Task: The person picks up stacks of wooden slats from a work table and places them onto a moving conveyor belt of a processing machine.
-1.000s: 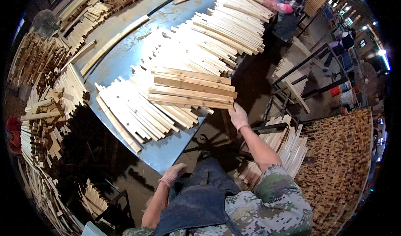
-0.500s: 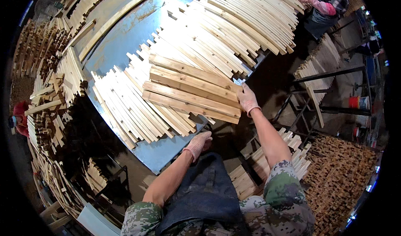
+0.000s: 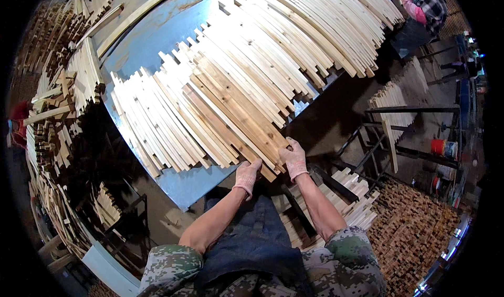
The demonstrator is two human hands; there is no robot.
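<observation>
Several brownish wooden strips (image 3: 236,113) lie side by side over a layer of paler wooden strips (image 3: 152,121) on a blue metal-topped table (image 3: 186,188). Their near ends stick out past the table's near edge. My left hand (image 3: 248,176), in a light knit glove, is closed at the left side of those ends. From the right, my right hand (image 3: 294,157), gloved too, grips the same ends with the thumb on top. Fingers under the wood are hidden.
A co-worker in a plaid top (image 3: 429,12) stands at the far right of the table. Black metal racks (image 3: 415,109) and a red-and-white bucket (image 3: 443,148) are at right. Stacked wood pieces (image 3: 415,223) fill the lower right; piled offcuts (image 3: 60,134) line the left.
The brownish strips have swung from slanting across the layer to lying nearly in line with it, their near ends drawn toward me. My left hand has come onto them; my right has moved nearer.
</observation>
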